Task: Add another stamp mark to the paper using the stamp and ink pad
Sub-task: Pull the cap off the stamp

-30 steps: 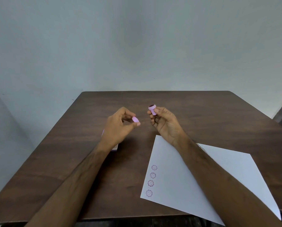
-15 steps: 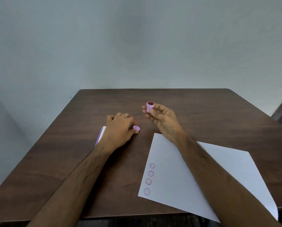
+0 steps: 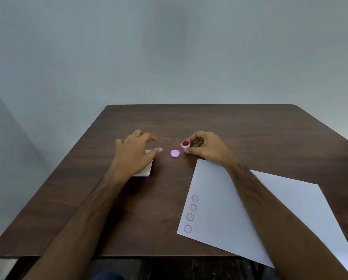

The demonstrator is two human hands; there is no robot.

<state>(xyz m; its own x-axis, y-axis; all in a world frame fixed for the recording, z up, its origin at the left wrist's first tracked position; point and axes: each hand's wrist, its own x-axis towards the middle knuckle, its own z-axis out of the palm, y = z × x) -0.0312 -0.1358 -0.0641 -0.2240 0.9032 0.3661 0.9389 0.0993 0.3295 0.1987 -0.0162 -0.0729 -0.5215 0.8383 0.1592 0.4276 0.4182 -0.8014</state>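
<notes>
My right hand grips a small pink stamp, its red inked face turned up toward me. A round pink cap lies on the table just left of the stamp. My left hand hovers with fingers spread over a white pad with a purple edge, holding nothing; the pad is mostly hidden under it. A white paper sheet lies at the right under my right forearm, with several purple smiley stamp marks in a column along its left edge.
The dark brown wooden table stands against a plain grey wall. The paper's near corner hangs past the table's front edge at the right.
My left hand set the pink cap on the table, let go, and drew back left with fingers spread. My right hand lowered the stamp closer to the table.
</notes>
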